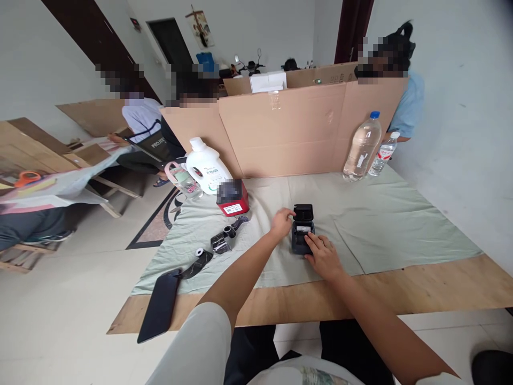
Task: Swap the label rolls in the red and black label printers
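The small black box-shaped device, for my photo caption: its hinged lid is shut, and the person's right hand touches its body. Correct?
Not quite: the head view shows the black hinged lid open. The person's right hand does touch the body of the small black box-shaped device.

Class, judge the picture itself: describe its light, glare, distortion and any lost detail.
Head view: soft, fairly even light on the cloth; head view: bright glints on the black film; head view: likely wide-angle distortion, the brown door leaning; head view: little detail inside the dark device at the right hand; head view: pixel blocks over part of the red box.
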The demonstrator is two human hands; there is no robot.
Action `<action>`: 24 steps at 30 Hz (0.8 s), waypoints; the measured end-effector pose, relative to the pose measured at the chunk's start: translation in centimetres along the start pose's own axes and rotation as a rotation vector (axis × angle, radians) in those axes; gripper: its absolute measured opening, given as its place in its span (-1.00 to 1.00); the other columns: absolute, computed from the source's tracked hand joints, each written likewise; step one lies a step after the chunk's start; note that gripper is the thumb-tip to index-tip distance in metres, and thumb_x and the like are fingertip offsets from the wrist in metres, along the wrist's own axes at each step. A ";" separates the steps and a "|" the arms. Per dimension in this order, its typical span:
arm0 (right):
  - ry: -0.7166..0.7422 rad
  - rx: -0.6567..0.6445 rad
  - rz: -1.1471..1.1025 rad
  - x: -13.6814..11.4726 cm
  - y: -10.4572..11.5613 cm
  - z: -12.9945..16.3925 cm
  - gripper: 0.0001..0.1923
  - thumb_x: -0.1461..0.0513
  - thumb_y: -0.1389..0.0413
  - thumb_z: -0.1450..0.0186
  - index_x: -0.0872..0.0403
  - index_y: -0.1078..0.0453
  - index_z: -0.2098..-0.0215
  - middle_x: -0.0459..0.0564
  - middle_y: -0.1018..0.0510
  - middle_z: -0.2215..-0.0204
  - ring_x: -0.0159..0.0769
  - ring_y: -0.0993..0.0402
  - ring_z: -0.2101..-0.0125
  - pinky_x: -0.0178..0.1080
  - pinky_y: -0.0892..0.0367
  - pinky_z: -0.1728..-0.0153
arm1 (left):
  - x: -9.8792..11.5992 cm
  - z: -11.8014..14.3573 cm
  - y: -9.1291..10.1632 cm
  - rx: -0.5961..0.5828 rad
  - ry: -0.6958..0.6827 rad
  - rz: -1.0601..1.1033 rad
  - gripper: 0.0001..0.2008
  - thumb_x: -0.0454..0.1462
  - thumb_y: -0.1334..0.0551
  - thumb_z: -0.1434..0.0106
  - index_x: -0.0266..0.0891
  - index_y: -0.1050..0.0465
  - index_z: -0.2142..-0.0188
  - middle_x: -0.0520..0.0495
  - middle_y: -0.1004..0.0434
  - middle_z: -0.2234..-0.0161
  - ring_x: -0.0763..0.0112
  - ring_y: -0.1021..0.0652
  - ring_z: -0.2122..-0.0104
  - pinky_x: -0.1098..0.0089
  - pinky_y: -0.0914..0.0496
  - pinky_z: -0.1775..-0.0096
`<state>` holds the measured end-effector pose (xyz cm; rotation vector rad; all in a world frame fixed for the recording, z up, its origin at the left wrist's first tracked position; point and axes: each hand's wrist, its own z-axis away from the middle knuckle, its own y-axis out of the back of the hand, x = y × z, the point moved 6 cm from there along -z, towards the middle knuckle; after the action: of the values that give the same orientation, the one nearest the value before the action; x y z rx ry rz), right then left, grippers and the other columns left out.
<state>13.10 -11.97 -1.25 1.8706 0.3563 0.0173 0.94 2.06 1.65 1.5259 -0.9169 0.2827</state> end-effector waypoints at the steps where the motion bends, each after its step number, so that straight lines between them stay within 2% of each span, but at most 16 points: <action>1: -0.002 0.005 0.005 0.0 0.0 0.1 -0.47 0.23 -0.08 -0.24 0.07 -0.22 -0.19 0.04 -0.27 -0.20 0.02 -0.20 -0.05 -0.03 -0.16 0.03 | 0.1 -0.6 0.7 0.074 0.007 -0.005 -0.63 -0.44 0.02 -0.20 -0.27 -0.46 0.10 -0.12 -0.48 0.07 0.32 -0.42 0.01 0.28 -0.28 -0.08; 2: -0.005 0.011 0.008 -0.1 0.0 0.1 -0.47 0.23 -0.07 -0.24 0.06 -0.22 -0.19 0.04 -0.25 -0.21 0.03 -0.19 -0.06 -0.02 -0.15 0.02 | 0.5 -1.2 1.1 0.105 -0.008 -0.014 -0.63 -0.40 0.01 -0.23 -0.28 -0.42 0.03 -0.15 -0.44 0.00 0.30 -0.38 -0.06 0.25 -0.24 -0.12; 3: -0.009 0.015 0.009 -0.1 0.0 0.2 -0.47 0.22 -0.05 -0.25 0.06 -0.22 -0.19 0.04 -0.24 -0.21 0.03 -0.18 -0.07 -0.02 -0.14 0.01 | 0.9 -1.9 1.0 0.089 -0.036 -0.020 -0.63 -0.35 -0.01 -0.27 -0.28 -0.37 -0.03 -0.17 -0.38 -0.07 0.28 -0.32 -0.12 0.23 -0.19 -0.16; 5: -0.017 0.016 0.005 -0.2 0.0 0.2 -0.47 0.21 -0.02 -0.26 0.05 -0.20 -0.21 0.05 -0.24 -0.21 0.04 -0.17 -0.08 -0.01 -0.14 0.00 | 2.0 -2.9 0.2 -0.035 -0.102 -0.022 -0.60 -0.24 0.00 -0.32 -0.30 -0.29 -0.11 -0.19 -0.29 -0.15 0.29 -0.26 -0.17 0.24 -0.14 -0.19; 8: -0.026 0.005 -0.016 -0.1 -0.3 0.3 -0.46 0.20 0.01 -0.27 0.04 -0.16 -0.23 0.07 -0.26 -0.19 0.04 -0.18 -0.07 0.01 -0.13 -0.01 | 3.3 -2.8 -0.7 -0.149 -0.168 -0.012 -0.57 -0.18 0.12 -0.38 -0.31 -0.33 -0.07 -0.18 -0.37 -0.09 0.34 -0.34 -0.11 0.30 -0.20 -0.15; 12: -0.030 0.026 -0.050 -0.1 -0.3 0.4 -0.44 0.20 0.01 -0.27 0.04 -0.15 -0.24 0.13 -0.27 -0.16 0.03 -0.18 -0.07 0.02 -0.14 -0.03 | 3.9 0.1 -0.7 -0.192 -0.242 -0.046 -0.53 -0.15 0.18 -0.39 -0.26 -0.47 0.13 -0.11 -0.53 0.14 0.35 -0.47 0.07 0.29 -0.31 -0.04; 14: -0.021 0.044 -0.075 -0.1 -0.2 0.5 -0.46 0.19 0.00 -0.26 0.06 -0.18 -0.21 0.16 -0.30 -0.12 0.02 -0.20 -0.06 0.01 -0.15 -0.04 | 3.8 1.8 -0.7 -0.242 -0.283 -0.070 -0.57 -0.16 0.14 -0.39 -0.23 -0.48 0.18 -0.08 -0.55 0.16 0.35 -0.48 0.07 0.27 -0.30 -0.05; 18: -0.029 0.098 -0.147 0.4 0.2 0.1 -0.48 0.10 -0.03 -0.25 0.09 -0.22 -0.15 0.20 -0.32 -0.06 0.00 -0.21 -0.04 0.02 -0.15 -0.06 | 3.4 4.0 -0.8 -0.234 -0.350 -0.068 -0.65 -0.26 0.09 -0.37 -0.23 -0.44 0.11 -0.09 -0.50 0.04 0.38 -0.39 -0.07 0.26 -0.23 -0.13; 21: -0.036 0.106 -0.149 1.2 0.3 -0.8 -0.32 0.04 -0.11 -0.19 0.14 -0.12 -0.21 0.22 -0.26 -0.13 0.02 -0.14 -0.11 0.03 -0.12 -0.08 | 2.9 5.1 -1.1 -0.215 -0.403 -0.117 -0.67 -0.32 0.02 -0.31 -0.29 -0.38 0.01 -0.17 -0.36 -0.10 0.33 -0.29 -0.16 0.23 -0.17 -0.18; 24: -0.007 0.015 -0.106 1.7 -0.1 -1.6 -0.15 0.04 -0.21 -0.09 0.11 -0.04 -0.26 0.16 -0.19 -0.21 0.04 -0.07 -0.17 0.04 -0.10 -0.10 | 2.5 6.3 -1.3 -0.202 -0.443 -0.195 -0.59 -0.26 -0.07 -0.28 -0.30 -0.28 -0.10 -0.22 -0.25 -0.18 0.22 -0.16 -0.24 0.13 -0.10 -0.20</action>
<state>14.36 -10.02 -1.09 1.8638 0.4515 -0.0637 1.37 -4.83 1.13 1.5000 -1.0921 -0.2940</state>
